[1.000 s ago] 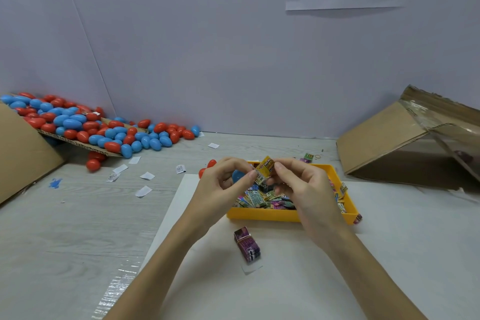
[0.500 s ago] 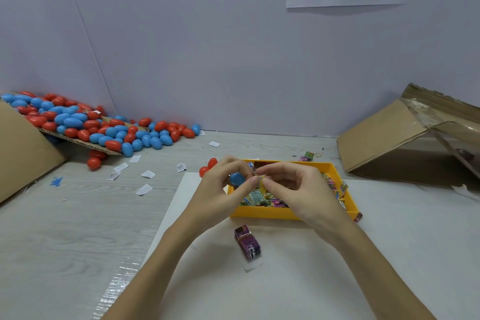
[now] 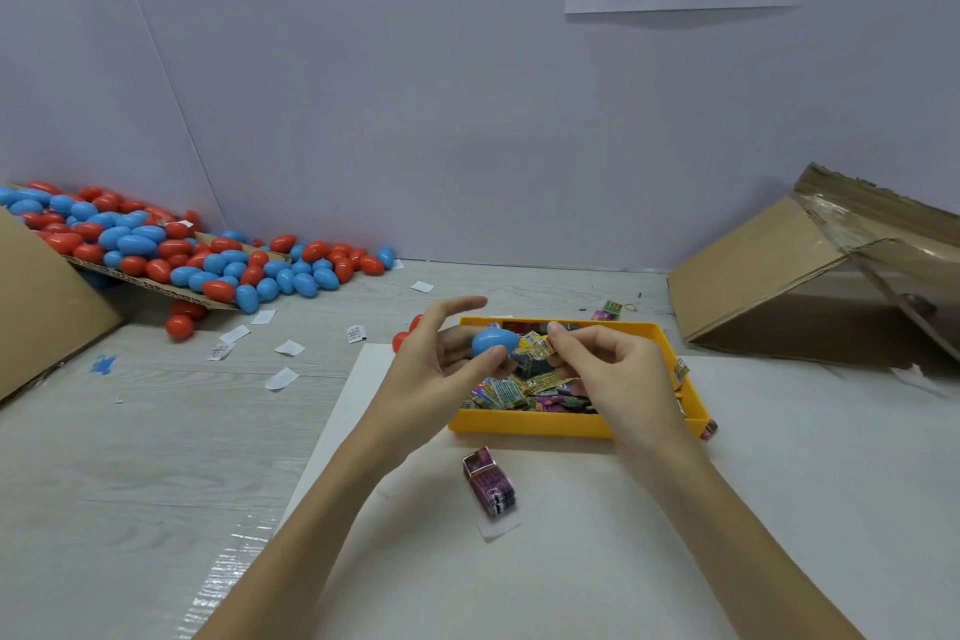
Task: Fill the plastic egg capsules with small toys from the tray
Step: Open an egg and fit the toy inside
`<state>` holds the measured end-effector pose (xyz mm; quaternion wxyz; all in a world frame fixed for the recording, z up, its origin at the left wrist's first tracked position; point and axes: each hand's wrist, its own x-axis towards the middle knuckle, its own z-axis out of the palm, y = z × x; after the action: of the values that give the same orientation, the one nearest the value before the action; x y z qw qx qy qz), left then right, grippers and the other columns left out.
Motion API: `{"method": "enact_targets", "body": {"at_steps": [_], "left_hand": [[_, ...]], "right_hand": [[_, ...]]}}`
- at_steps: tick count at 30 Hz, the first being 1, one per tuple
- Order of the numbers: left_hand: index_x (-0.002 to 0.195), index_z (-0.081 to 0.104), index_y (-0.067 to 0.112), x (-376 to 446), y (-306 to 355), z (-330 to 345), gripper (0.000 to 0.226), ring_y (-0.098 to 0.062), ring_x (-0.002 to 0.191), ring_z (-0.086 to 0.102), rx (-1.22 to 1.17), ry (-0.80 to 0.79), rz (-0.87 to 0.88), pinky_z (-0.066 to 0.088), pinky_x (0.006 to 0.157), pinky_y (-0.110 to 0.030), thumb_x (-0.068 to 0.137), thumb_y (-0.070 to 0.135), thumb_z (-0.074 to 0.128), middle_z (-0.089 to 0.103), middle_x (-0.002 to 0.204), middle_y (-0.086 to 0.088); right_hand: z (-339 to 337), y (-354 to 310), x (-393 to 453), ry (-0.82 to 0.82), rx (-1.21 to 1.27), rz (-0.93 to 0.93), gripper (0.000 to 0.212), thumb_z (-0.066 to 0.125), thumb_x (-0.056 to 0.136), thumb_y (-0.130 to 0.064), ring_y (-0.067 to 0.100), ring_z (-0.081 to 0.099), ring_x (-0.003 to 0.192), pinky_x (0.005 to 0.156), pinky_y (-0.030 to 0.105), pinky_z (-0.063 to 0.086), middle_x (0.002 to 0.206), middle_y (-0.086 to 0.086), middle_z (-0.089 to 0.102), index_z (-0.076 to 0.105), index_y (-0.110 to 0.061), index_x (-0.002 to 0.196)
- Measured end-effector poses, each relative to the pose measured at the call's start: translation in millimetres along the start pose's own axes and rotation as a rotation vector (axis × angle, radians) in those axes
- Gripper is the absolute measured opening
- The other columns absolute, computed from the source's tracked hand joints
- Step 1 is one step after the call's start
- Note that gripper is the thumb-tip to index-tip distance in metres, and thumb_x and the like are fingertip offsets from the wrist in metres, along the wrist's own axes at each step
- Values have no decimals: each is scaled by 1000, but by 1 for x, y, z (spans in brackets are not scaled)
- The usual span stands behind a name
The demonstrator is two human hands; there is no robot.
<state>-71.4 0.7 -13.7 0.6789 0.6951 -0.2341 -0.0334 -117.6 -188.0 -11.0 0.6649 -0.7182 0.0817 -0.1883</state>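
Tray: yellow tray [image 3: 524, 423] at frame centre on the surface, full of small wrapped toys [image 3: 511, 387].
Capsule: blue egg capsule [image 3: 493, 342] above the tray's left end, long axis roughly left-right.
Left grip: left hand [image 3: 441, 369] pinches the capsule, forefinger raised.
Right grip: right hand [image 3: 613, 374] pinches a yellow toy packet [image 3: 535, 346] against the capsule's right end.
Upper left: pile of red and blue eggs [image 3: 171, 250] spilling off cardboard.
Below tray: purple packet [image 3: 489, 482] lies alone.
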Motion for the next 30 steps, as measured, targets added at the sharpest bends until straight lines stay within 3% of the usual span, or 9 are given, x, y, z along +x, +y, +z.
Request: {"method": "enact_targets", "body": {"at_steps": [6,12,17,22,26,30], "left_hand": [[115,65,17,-2,-2,6,28,-18,107,73,121,9,109,60,92,-30,91,13,78,75,113,6],[111,70,23,-1,-1,8,29,-15,93,76,81,71,100,59,81,-21,86,11,82,72,107,9],[115,71,16,-4,-1,13,33,-17,97,76,91,107,176,61,85,-26,87,1,79,76,110,2],[115,73,17,-5,3,15,24,-15,102,75,24,146,205,61,87,-29,91,13,75,76,111,3],[127,58,19,-3,3,13,43,-16,103,75,-7,185,206,59,86,-24,91,4,77,75,115,5],[130,53,18,-4,4,13,48,-15,106,74,-11,144,214,58,89,-24,91,5,76,76,116,6]], "right_hand": [[5,-1,-3,-28,42,8,19,73,93,-34,8,74,76,63,14,53,81,-2,79,81,-18,88],[7,-4,-7,-47,40,-15,14,74,93,-29,7,75,80,65,14,54,84,-5,79,81,-18,97],[11,-4,-10,-105,57,-13,15,77,91,-22,10,76,89,69,19,58,92,-3,80,79,-17,105],[11,-4,-9,-110,170,2,21,79,88,-15,11,76,95,78,21,59,98,-1,80,76,-19,108],[13,-7,-9,-138,301,41,23,78,88,-20,16,76,99,81,20,59,102,0,80,76,-19,111],[14,-7,-10,-79,280,7,17,77,89,-21,15,76,96,78,20,59,99,-1,80,76,-20,105]]}}
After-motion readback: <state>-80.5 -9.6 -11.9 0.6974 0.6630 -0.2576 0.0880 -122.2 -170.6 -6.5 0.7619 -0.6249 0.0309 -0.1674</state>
